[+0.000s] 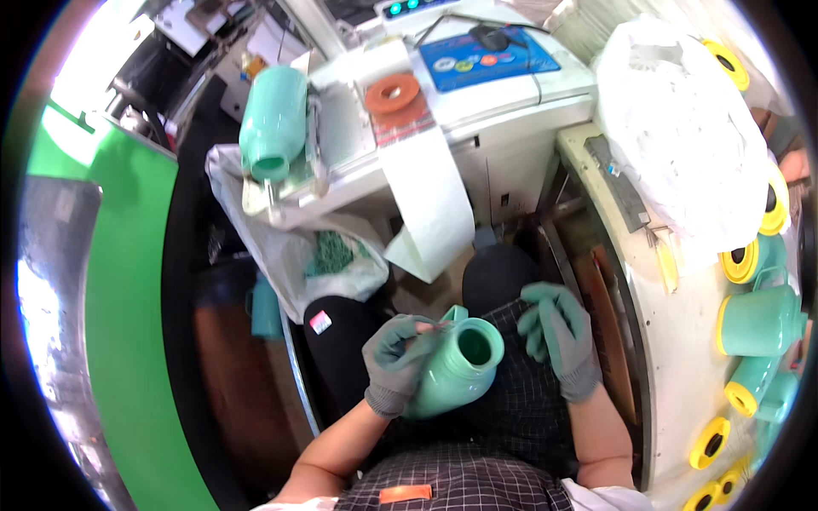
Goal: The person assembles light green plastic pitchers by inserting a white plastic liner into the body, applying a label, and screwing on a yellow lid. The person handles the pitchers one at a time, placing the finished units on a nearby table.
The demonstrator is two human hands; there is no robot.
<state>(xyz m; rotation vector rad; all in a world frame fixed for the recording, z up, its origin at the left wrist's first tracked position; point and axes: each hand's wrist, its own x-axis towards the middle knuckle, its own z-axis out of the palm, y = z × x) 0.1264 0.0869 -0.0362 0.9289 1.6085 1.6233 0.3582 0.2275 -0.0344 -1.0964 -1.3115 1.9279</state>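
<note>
While the left hand (392, 356) holds a jug (456, 383), the right hand (561, 336) hovers.
Left fingers curl against it; right fingers, half-open, look empty.

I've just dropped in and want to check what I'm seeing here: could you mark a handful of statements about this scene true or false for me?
1. The left grip, a gloved hand, holds a mint-green jug. True.
2. The jug's mouth is covered by a yellow lid. False: the mouth is uncovered.
3. The right grip, also a gloved hand, is closed around the jug's handle. False: it is beside the jug, apart from it.
4. A black computer mouse rests on a blue mat. True.
5. The large bag on the bench at the right is black. False: the bag is white.
</note>
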